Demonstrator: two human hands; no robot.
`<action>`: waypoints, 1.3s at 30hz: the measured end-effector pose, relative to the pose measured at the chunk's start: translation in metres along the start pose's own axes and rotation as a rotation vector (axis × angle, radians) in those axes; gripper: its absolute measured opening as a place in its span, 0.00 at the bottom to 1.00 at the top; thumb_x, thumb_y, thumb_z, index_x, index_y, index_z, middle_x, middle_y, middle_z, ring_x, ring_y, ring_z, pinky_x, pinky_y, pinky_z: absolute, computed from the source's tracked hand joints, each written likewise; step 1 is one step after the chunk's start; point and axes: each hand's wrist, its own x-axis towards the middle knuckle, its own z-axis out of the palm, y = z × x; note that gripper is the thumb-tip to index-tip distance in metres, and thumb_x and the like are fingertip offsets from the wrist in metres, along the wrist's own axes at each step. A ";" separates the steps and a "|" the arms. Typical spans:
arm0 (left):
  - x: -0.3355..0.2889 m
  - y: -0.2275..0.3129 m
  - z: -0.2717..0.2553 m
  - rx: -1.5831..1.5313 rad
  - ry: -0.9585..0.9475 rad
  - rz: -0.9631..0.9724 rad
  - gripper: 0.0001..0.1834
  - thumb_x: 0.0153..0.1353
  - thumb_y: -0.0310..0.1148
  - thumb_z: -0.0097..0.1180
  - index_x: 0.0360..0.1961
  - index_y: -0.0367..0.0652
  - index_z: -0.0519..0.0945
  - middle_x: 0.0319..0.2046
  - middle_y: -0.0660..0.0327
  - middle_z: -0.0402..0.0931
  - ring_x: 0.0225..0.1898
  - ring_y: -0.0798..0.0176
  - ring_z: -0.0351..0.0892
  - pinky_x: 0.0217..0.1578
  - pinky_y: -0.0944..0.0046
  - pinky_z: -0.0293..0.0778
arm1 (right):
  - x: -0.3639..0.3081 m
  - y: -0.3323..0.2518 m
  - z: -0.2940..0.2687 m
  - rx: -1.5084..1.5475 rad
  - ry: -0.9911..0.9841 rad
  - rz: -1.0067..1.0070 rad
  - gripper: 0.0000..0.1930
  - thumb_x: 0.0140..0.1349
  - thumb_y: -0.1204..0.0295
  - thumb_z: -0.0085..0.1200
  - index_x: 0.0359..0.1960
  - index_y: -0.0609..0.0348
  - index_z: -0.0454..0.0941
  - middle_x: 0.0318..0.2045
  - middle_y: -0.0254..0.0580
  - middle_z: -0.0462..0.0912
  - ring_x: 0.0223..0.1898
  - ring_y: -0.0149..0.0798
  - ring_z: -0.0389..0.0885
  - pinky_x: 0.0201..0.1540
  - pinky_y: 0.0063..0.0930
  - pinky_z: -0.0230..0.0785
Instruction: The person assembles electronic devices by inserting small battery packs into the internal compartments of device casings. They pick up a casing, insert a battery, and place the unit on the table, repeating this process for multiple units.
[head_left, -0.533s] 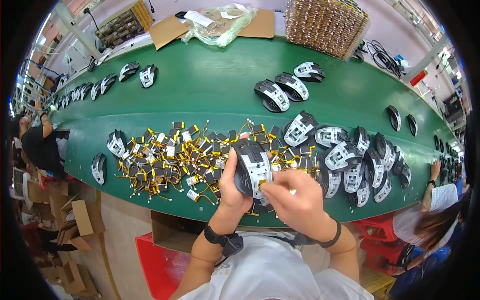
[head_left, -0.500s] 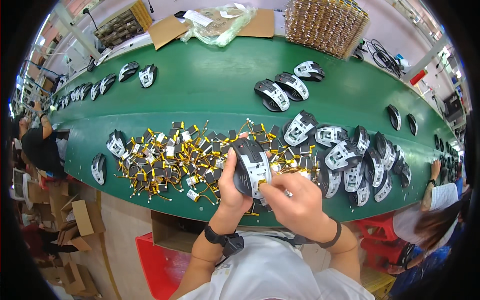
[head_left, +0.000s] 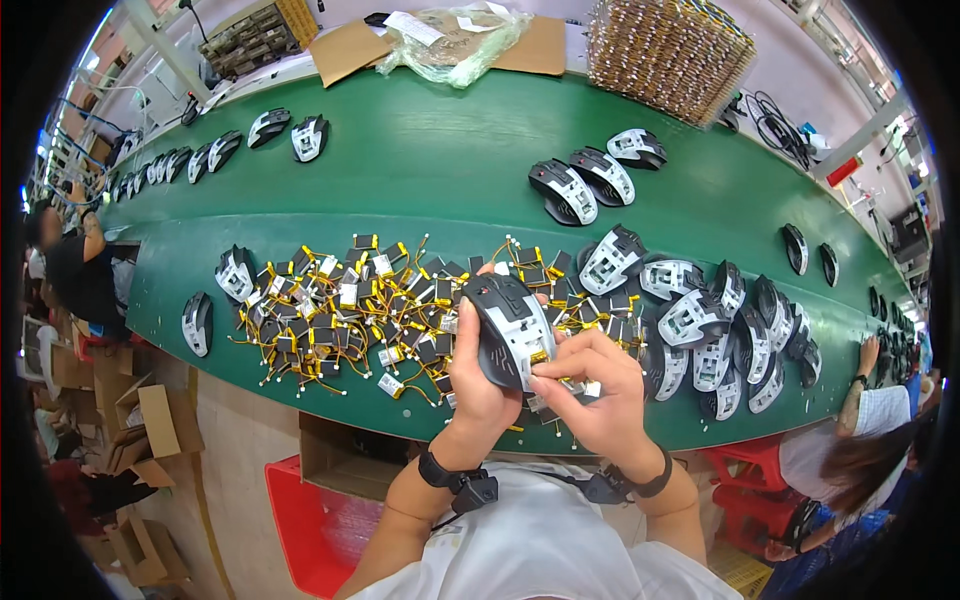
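Note:
My left hand (head_left: pixel 480 392) is wrapped round a black and grey-white computer mouse (head_left: pixel 508 325) with an open cavity, tilted above the bench. A small yellow-taped piece (head_left: pixel 540 355), apparently part of a battery, shows in the cavity at the mouse's near end. Right there, my right hand (head_left: pixel 605 392) pinches with thumb and forefinger; whatever is between the fingertips is too small to make out. Beneath and left of the mouse spreads a heap of small battery packs (head_left: pixel 325 335), black and silver with yellow tape and thin wires.
On the green bench (head_left: pixel 400 160), several similar mice (head_left: pixel 695 318) are piled to the right. Another three mice (head_left: pixel 600 175) lie farther back, and a row of mice (head_left: pixel 205 158) runs far left. A woven-looking stack (head_left: pixel 670 55) stands behind. Co-workers sit at both sides; a red bin (head_left: pixel 300 530) is below.
My right hand's fingers have shifted slightly and opened out from a tighter curl, still pinching at the mouse's near end. The whole view has turned a little.

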 end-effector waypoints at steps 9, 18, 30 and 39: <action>-0.005 -0.011 0.009 -0.075 -0.006 0.039 0.32 0.72 0.60 0.30 0.71 0.58 0.54 0.52 0.50 0.73 0.41 0.48 0.81 0.40 0.51 0.82 | -0.022 -0.004 0.014 -0.302 0.122 -0.180 0.21 0.44 0.83 0.66 0.43 0.59 0.79 0.40 0.46 0.70 0.35 0.41 0.74 0.42 0.32 0.73; 0.003 -0.016 0.021 0.053 -0.041 -0.101 0.26 0.76 0.51 0.34 0.68 0.51 0.59 0.48 0.58 0.74 0.47 0.63 0.78 0.49 0.62 0.76 | -0.016 -0.004 -0.009 -0.393 0.175 -0.121 0.17 0.36 0.84 0.64 0.30 0.55 0.74 0.38 0.42 0.67 0.33 0.38 0.71 0.37 0.29 0.67; 0.196 -0.004 0.085 1.677 -0.480 0.264 0.28 0.61 0.45 0.58 0.55 0.36 0.73 0.41 0.47 0.83 0.42 0.48 0.83 0.45 0.52 0.77 | 0.104 0.050 -0.209 -1.002 0.255 -0.154 0.12 0.45 0.77 0.66 0.29 0.58 0.74 0.35 0.39 0.75 0.36 0.49 0.79 0.36 0.40 0.71; 0.287 -0.114 0.103 2.385 -0.615 0.331 0.55 0.51 0.61 0.63 0.75 0.60 0.48 0.71 0.41 0.48 0.68 0.27 0.51 0.61 0.25 0.57 | 0.112 0.188 -0.321 -1.399 0.010 0.164 0.10 0.50 0.79 0.58 0.35 0.58 0.75 0.39 0.49 0.75 0.37 0.55 0.81 0.40 0.47 0.76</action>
